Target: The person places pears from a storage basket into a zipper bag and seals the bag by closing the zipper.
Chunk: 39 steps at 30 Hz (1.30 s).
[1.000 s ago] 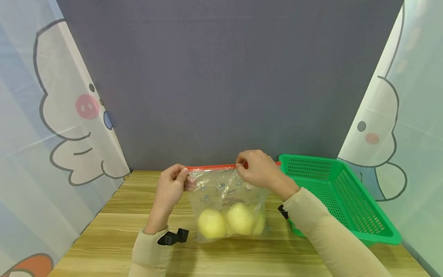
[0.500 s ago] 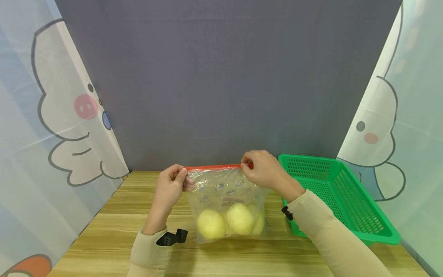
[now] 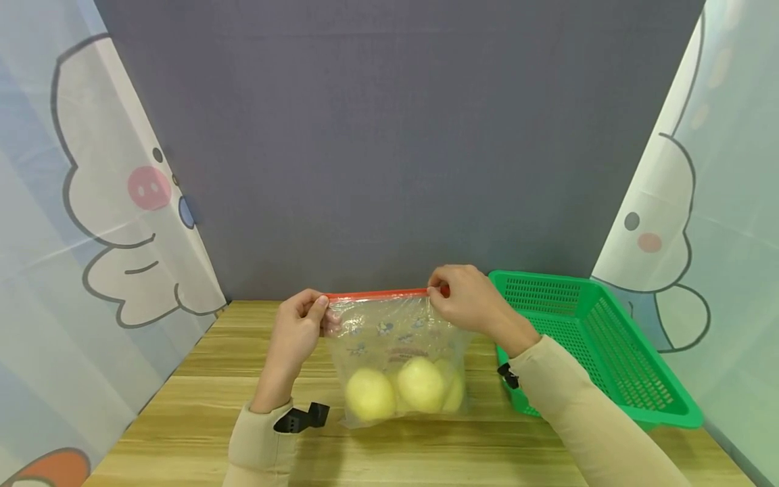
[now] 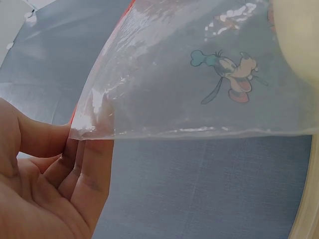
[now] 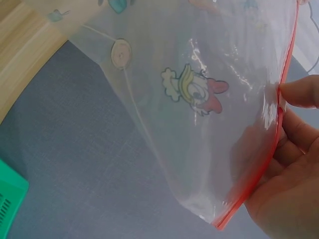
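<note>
A clear zip bag (image 3: pixel 395 331) printed with cartoon figures hangs upright between both hands, with several round yellow fruits (image 3: pixel 421 384) in its bottom. Its red zip strip (image 3: pixel 377 295) runs along the top edge. My left hand (image 3: pixel 298 323) pinches the strip's left end between thumb and fingers; the left wrist view has that corner of the bag (image 4: pixel 149 99) in the thumb's grip. Further right along the strip, my right hand (image 3: pixel 465 301) pinches the zip; in the right wrist view, thumb and forefinger meet on the red strip (image 5: pixel 279 129), whose end extends past the hand.
A green plastic basket (image 3: pixel 608 352) with slotted walls stands on the right of the wooden table (image 3: pixel 201 392), just beyond my right forearm. A dark grey cloth (image 3: pixel 389 149) rises behind the table, with cartoon-printed curtains (image 3: pixel 122 257) on both sides.
My right hand has slid a little to the right along the red zip, pinching it throughout. The left hand keeps its hold on the corner, and the fruits stay at the bag's bottom.
</note>
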Motion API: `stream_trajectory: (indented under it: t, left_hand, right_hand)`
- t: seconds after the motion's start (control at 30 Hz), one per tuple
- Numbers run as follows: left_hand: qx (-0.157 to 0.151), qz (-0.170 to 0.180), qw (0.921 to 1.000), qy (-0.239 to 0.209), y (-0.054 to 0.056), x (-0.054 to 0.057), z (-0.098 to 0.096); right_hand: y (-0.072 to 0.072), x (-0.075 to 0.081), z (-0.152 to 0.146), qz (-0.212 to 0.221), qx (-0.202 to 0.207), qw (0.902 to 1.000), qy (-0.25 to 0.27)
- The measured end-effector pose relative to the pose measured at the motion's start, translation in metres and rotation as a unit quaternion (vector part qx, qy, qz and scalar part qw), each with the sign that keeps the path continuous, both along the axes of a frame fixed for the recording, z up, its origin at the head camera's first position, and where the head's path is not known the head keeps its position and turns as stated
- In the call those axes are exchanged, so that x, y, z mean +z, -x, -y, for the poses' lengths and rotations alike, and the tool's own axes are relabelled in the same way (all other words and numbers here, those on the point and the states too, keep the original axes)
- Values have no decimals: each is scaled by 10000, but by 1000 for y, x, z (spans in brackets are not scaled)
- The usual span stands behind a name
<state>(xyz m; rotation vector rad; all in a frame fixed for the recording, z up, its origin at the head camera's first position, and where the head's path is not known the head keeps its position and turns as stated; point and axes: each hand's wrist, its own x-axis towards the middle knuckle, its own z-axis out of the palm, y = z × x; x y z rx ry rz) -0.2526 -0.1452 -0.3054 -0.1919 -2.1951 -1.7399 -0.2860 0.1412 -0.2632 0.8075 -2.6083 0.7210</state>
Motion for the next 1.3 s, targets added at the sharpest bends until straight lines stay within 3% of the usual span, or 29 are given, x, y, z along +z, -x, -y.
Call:
stream_trajectory:
  t: [0.57, 1.3]
  left_hand:
    - [59, 0, 9999, 88, 0, 0, 1]
    - [101, 25, 9999, 65, 0, 0, 1]
  right_hand:
    - [2, -1, -8, -132, -56, 9999, 69]
    - [2, -1, -23, 105, -285, 9995, 72]
